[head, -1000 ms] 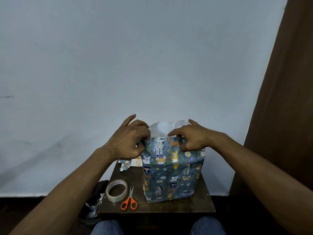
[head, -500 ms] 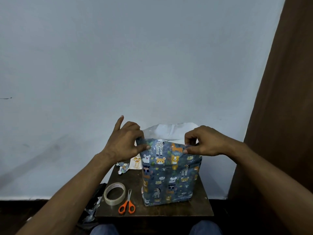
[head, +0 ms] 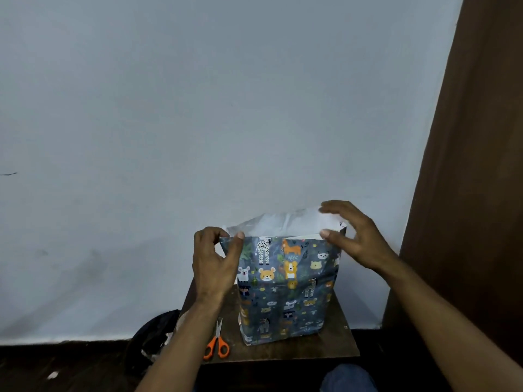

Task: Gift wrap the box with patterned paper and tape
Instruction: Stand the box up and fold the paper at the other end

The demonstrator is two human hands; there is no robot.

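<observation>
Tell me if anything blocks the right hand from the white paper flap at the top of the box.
Nothing visible does. The right hand hangs open at the white flap; the left hand pinches the patterned paper's other corner.

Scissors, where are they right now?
In the head view the scissors lie on the small table, near its front left edge, just left of the wrapped box and below the left forearm.
</observation>
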